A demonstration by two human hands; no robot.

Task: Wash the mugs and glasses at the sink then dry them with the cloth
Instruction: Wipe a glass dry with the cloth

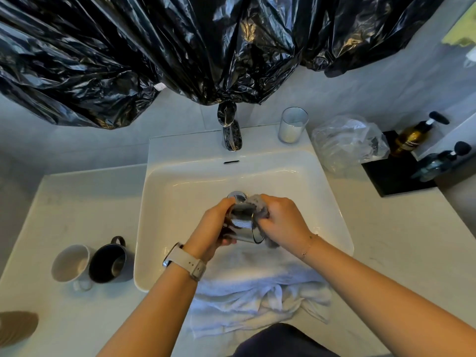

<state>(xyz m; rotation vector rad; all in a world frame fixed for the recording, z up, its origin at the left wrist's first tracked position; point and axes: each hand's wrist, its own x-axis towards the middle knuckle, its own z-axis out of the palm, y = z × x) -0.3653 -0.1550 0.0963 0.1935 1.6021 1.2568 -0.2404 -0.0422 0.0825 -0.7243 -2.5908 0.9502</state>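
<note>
Over the sink (332, 202), a slippery moment
Left hand (215, 228) gripped the glass (243, 225); right hand (280, 222) pinched a grey cloth (260, 206) against it. Wet glass could slip and crack on porcelain.

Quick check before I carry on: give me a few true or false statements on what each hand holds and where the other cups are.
1. The left hand grips a glass over the sink. True.
2. The right hand is idle. False: it grips a grey cloth against the glass.
3. Two mugs lie in the basin. False: they lie on the counter left of the sink.
4. A second glass stands right of the tap. True.
</note>
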